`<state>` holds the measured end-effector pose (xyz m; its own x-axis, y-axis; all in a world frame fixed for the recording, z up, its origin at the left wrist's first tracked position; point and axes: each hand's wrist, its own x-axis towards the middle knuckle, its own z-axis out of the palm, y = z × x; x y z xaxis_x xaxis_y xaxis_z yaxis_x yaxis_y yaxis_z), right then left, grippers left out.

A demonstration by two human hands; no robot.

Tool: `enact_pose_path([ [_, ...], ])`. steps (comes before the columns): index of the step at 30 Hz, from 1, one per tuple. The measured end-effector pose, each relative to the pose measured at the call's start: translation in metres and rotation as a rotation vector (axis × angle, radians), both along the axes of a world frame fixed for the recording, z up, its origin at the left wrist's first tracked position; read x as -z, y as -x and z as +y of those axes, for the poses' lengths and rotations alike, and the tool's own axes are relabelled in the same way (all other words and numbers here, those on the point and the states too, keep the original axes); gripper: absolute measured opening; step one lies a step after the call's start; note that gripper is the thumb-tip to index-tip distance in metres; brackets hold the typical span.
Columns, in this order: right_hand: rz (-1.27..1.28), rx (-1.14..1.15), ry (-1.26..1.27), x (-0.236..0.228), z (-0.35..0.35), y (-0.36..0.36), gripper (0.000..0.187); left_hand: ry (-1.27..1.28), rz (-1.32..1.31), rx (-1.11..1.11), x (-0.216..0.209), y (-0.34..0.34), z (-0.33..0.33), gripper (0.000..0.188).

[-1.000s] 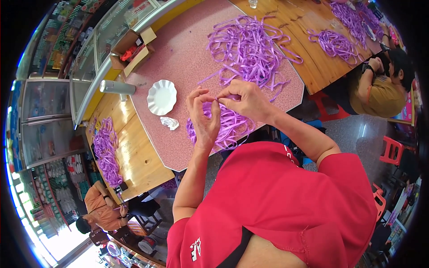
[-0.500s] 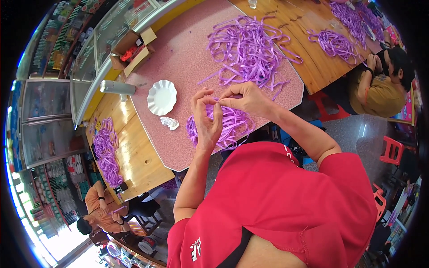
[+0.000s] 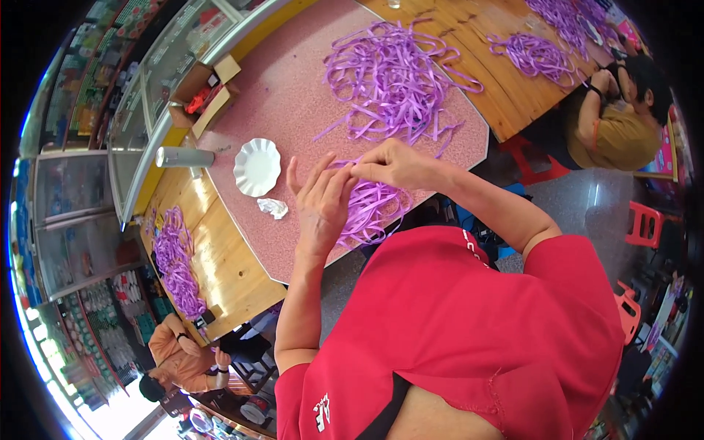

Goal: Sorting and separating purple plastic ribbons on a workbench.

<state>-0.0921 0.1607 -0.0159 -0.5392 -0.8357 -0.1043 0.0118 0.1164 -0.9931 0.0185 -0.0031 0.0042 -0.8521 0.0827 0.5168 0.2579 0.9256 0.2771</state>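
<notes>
Over the near side of the pink speckled table (image 3: 246, 227), my two hands meet fingertip to fingertip above a small heap of purple ribbon (image 3: 375, 209). My right hand (image 3: 400, 166) is closed in a pinch on a purple strand. At its fingertips, the thumb and index finger of my left hand (image 3: 320, 209) come together on the ribbon, while its other fingers stretch up and apart. The left thumb and the exact pinch are mostly hidden behind that hand's back. Farther off lies a larger tangled pile of purple ribbon (image 3: 392, 81).
A white scalloped dish (image 3: 257, 168), a crumpled white tissue (image 3: 273, 209), a grey cylinder (image 3: 185, 157) and an open cardboard box (image 3: 205, 97) stand left. More ribbon (image 3: 176, 264) lies on a wooden table. Two people sit nearby, one at far right (image 3: 620, 132), one lower left (image 3: 183, 356).
My left hand has turned so its back shows more, and its outer fingers have spread. My right hand keeps its pinch, and the whole view has shifted slightly.
</notes>
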Motion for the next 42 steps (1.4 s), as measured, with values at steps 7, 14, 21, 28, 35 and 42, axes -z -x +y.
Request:
enact_pose_path([
  [7,0.439,0.035,0.088,0.008,0.001,-0.018,0.016,-0.097,-0.325,0.154,0.005,-0.038,-0.021,0.005],
  [14,0.494,0.017,0.288,0.066,-0.005,-0.016,0.015,-0.448,-0.486,0.122,0.025,-0.062,-0.035,0.011],
  [21,0.944,0.355,-0.412,0.202,0.096,0.038,0.021,-0.436,-0.494,-0.051,0.055,-0.070,-0.054,0.022],
  [28,1.182,0.476,-0.406,0.196,0.125,0.034,0.032,-0.330,-0.590,-0.228,0.081,-0.072,-0.062,0.028],
  [35,1.196,0.380,-0.465,0.196,0.136,0.036,0.019,0.223,-0.673,-0.388,0.098,-0.067,-0.056,0.035],
  [42,-0.117,0.203,-0.031,0.116,0.068,0.013,0.019,-0.084,-0.313,0.062,0.060,0.002,0.026,0.062],
])
